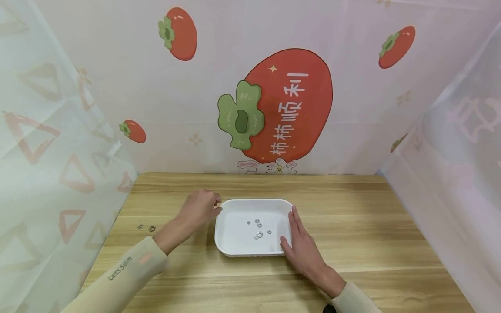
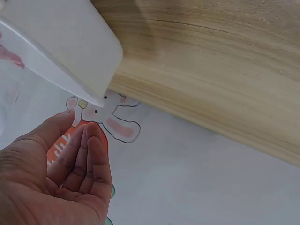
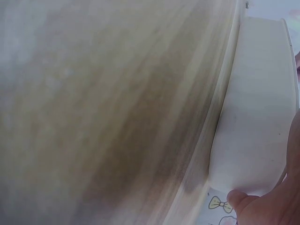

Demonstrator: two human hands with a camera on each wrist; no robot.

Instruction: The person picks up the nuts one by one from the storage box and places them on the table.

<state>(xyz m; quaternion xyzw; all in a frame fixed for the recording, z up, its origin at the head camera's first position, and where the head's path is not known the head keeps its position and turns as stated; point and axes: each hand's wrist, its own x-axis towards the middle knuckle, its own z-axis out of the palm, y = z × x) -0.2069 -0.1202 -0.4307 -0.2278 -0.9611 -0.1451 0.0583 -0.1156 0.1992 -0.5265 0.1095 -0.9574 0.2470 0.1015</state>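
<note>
A white rectangular tray [image 1: 235, 243] stands on the wooden table, with several small metal nuts [image 1: 260, 234] scattered over its floor. My right hand [image 1: 303, 250] grips the tray's right end, the thumb over the inside near the front corner and the fingers along the right rim. In the right wrist view, one fingertip bends around the tray's outer corner. Beside the back left corner is my left hand [image 1: 201, 208], its fingers and thumb loosely curved with a gap between them. Nothing shows between them in the left wrist view, where the tray wall [image 2: 70, 37] is close above.
Two more metal nuts [image 1: 151, 228] lie on the table left of the tray, beyond the left forearm. Wood-grain tabletop [image 1: 352, 243] surrounds the tray. A pale printed cloth [image 1: 352, 143] with persimmon pictures hangs at the back, and sheets [image 1: 47, 182] enclose both sides.
</note>
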